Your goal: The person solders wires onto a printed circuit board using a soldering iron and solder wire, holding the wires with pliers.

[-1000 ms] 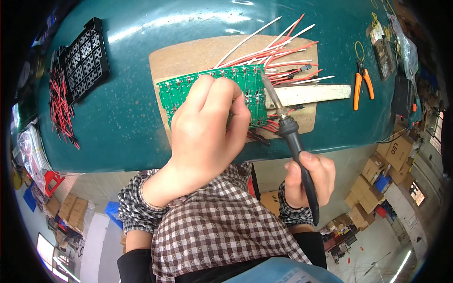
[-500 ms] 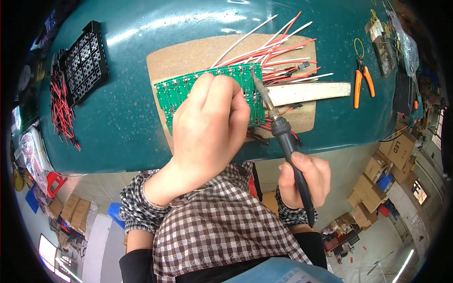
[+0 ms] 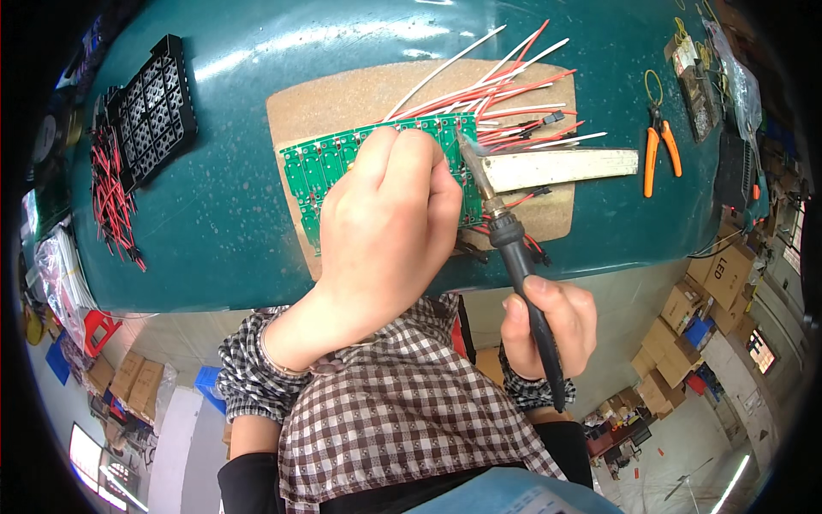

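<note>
A green circuit board (image 3: pixel 308 171) lies on a brown backing board, partly covered by my left hand (image 3: pixel 385 214). That hand is closed over the board with its fingertips bent down. Whatever they pinch is hidden beneath it. My right hand (image 3: pixel 556 325) grips the black handle of a soldering iron (image 3: pixel 509 236). The iron's metal tip points up and left, at the right part of the circuit board, with a faint wisp of smoke by it. Red and white wires (image 3: pixel 505 86) fan out from behind the board, some with black connectors.
A pale flat strip (image 3: pixel 565 170) lies right of the circuit board on the brown backing board (image 3: pixel 342 98). Orange-handled cutters (image 3: pixel 661 154) rest farther right on the green table (image 3: pixel 257 103). At left sit a black grid tray (image 3: pixel 154 111) and a bundle of red-and-black wires (image 3: pixel 111 197).
My left hand has shifted slightly right and nearer to me. The iron's tip has moved slightly down the circuit board, and smoke now shows beside it. My right hand keeps its grip.
</note>
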The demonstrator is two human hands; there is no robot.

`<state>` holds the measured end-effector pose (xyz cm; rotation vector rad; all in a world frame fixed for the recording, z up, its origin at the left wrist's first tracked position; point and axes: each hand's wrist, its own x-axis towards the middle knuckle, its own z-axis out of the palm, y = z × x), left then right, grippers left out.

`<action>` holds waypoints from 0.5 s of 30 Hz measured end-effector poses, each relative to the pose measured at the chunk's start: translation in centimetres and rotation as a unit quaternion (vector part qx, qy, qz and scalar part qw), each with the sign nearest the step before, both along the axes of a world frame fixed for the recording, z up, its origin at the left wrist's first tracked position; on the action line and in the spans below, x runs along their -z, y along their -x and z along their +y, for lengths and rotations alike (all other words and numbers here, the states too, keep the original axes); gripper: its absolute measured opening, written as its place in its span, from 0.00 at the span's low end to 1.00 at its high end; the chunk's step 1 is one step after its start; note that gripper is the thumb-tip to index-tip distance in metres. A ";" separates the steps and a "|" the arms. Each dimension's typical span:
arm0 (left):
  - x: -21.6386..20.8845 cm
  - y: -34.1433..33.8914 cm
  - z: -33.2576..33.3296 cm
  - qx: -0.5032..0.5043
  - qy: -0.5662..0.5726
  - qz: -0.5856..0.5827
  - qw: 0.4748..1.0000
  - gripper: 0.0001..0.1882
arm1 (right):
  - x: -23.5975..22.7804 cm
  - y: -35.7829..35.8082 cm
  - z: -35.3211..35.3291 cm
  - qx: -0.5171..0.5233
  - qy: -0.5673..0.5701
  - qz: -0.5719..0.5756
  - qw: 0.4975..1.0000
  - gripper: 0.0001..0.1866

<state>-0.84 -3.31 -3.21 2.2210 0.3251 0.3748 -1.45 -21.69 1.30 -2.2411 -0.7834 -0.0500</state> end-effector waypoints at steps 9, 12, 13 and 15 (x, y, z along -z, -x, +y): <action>-1.3 1.4 1.1 0.024 0.057 -0.033 0.998 0.05 | 1.2 -1.0 -1.7 0.132 -0.196 0.080 0.968 0.13; -1.6 1.6 0.7 0.001 0.131 -0.015 0.991 0.06 | 1.6 -3.3 -2.5 0.132 -0.313 0.187 0.922 0.12; -1.7 1.6 0.7 -0.018 0.165 0.018 0.986 0.06 | 1.5 -4.0 -2.0 0.161 -0.344 0.184 0.906 0.12; -1.9 1.3 0.7 -0.036 0.198 0.050 0.978 0.07 | 1.5 -4.9 -2.6 0.155 -0.378 0.202 0.890 0.13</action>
